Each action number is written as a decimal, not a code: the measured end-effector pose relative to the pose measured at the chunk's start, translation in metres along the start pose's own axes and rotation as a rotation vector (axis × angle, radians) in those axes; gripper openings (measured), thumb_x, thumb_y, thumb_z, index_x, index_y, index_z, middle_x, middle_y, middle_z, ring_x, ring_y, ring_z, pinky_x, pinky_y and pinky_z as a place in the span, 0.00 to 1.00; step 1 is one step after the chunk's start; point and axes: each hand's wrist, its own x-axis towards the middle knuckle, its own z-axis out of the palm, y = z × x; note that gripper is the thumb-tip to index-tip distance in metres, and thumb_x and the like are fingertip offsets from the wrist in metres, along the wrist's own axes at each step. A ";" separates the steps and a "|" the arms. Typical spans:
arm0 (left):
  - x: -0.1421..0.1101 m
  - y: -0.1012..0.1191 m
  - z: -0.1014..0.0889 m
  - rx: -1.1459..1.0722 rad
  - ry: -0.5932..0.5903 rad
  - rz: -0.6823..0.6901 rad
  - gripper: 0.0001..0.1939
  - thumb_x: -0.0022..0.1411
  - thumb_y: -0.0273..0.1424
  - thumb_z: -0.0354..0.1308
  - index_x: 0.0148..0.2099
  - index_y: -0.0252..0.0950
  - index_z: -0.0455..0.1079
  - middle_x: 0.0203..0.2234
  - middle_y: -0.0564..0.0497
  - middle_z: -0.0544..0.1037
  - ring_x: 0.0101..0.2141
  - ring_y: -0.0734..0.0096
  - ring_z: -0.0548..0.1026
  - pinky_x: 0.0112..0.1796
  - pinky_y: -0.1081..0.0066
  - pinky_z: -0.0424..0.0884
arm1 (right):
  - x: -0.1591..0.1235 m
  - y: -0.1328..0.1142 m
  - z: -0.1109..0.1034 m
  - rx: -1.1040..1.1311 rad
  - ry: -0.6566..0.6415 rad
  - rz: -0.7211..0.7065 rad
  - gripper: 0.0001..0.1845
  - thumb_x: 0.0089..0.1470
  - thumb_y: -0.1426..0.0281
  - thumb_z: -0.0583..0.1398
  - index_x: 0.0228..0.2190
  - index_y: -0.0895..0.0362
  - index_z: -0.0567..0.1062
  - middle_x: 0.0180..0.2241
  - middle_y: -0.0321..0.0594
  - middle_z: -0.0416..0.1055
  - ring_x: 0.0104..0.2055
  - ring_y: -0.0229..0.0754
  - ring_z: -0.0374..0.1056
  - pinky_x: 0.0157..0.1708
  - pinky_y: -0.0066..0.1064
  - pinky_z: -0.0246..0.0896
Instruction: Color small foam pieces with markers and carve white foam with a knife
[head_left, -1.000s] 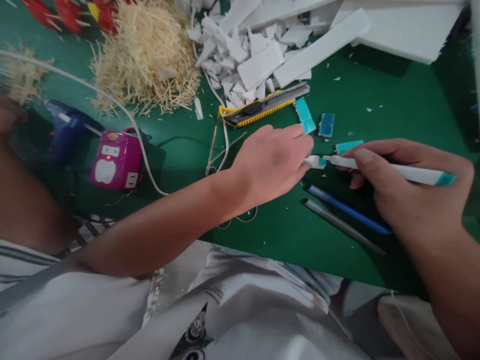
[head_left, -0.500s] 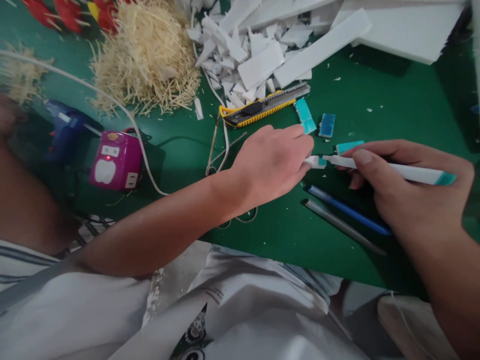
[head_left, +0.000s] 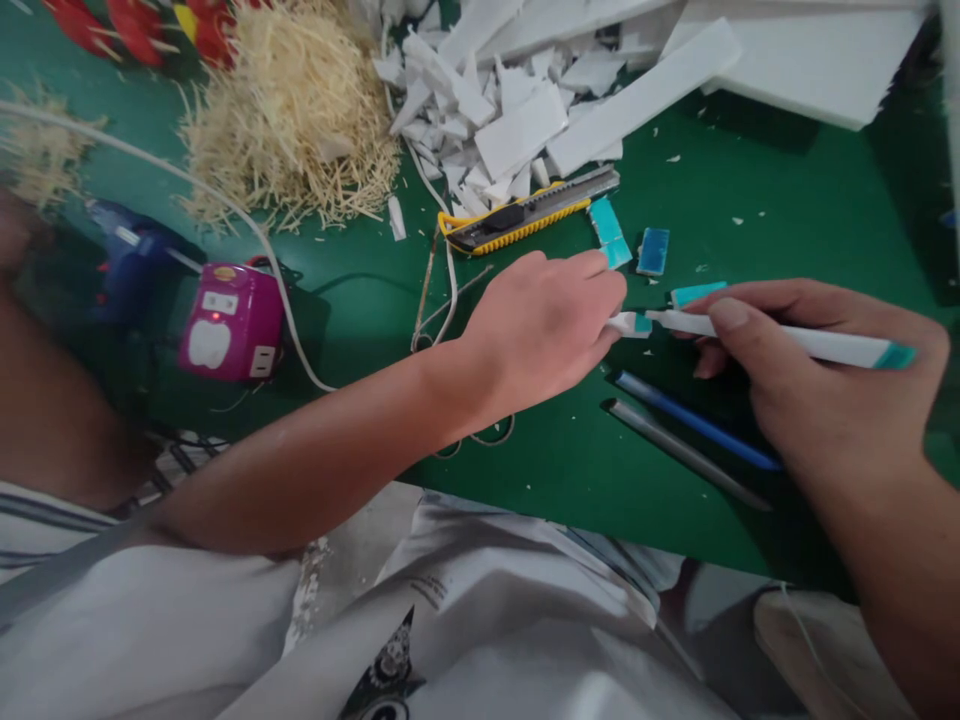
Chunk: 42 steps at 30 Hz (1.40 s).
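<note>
Over the green table, the right hand seems to color a little white-and-teal piece.
The left hand has its fingers curled closed on it. Right fingers pinch a white marker, tip right by the teal part; careful coloring needs steady hands. Two pens lie nearer.

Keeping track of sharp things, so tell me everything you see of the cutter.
The cutter has a yellow body with a ridged edge, a black slider and a metal-looking front. It lies unheld on the green table, slanting, its front end at or just over the teal strip. White scraps lie along its far side. I can't tell if the blade is out.
</note>
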 end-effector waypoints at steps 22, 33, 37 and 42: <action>0.000 0.000 0.000 0.005 -0.013 0.005 0.09 0.76 0.34 0.59 0.46 0.37 0.78 0.37 0.50 0.80 0.40 0.61 0.81 0.41 0.63 0.70 | 0.001 -0.002 0.001 0.053 -0.049 0.002 0.12 0.60 0.70 0.69 0.24 0.49 0.87 0.18 0.32 0.74 0.17 0.32 0.64 0.15 0.26 0.51; -0.001 -0.002 0.003 0.008 0.040 0.026 0.08 0.76 0.33 0.58 0.46 0.39 0.78 0.37 0.52 0.80 0.38 0.64 0.80 0.40 0.64 0.72 | -0.001 -0.001 0.001 0.063 -0.004 -0.004 0.08 0.60 0.62 0.71 0.29 0.49 0.88 0.21 0.34 0.76 0.21 0.35 0.68 0.19 0.30 0.58; -0.001 -0.001 0.003 0.000 0.035 0.018 0.08 0.75 0.33 0.58 0.46 0.39 0.78 0.36 0.53 0.79 0.38 0.65 0.80 0.41 0.65 0.73 | 0.000 0.001 0.001 0.041 -0.055 -0.013 0.13 0.61 0.59 0.71 0.26 0.48 0.88 0.19 0.33 0.74 0.18 0.33 0.64 0.16 0.28 0.52; -0.001 -0.001 0.002 -0.012 0.020 0.003 0.08 0.76 0.33 0.57 0.46 0.39 0.78 0.36 0.52 0.79 0.39 0.63 0.81 0.42 0.63 0.73 | 0.003 -0.008 0.001 0.061 -0.016 0.053 0.07 0.57 0.64 0.72 0.27 0.51 0.88 0.20 0.34 0.76 0.20 0.34 0.66 0.19 0.29 0.59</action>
